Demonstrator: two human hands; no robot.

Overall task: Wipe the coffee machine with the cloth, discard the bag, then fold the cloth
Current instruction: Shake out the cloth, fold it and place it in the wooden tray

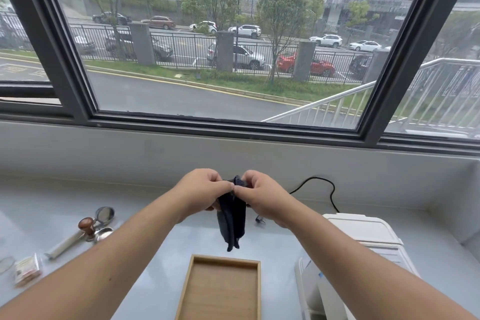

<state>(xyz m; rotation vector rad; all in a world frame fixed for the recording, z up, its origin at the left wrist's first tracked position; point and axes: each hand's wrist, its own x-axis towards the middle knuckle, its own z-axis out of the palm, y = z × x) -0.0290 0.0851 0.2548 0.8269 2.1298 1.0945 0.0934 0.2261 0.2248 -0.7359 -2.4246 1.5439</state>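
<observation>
The left hand (201, 191) and the right hand (262, 196) are up in the air over the counter (145, 218), close together. Both hands are closed and pinch the top of the dark cloth (232, 218) with their fingertips. The cloth sits between the two hands and hangs down from them in a loose bunch. Its bottom end dangles just above the far edge of the wooden tray (220, 288), not touching it.

The white coffee machine (363, 239) stands on the counter to the right, under the right arm. A black cord (322, 187) curls on the counter behind the right hand. To the left lie a metal scoop-like tool with a long handle (78, 236) and a brown knob (85, 225). A small clear bag (27, 269) lies at the far left.
</observation>
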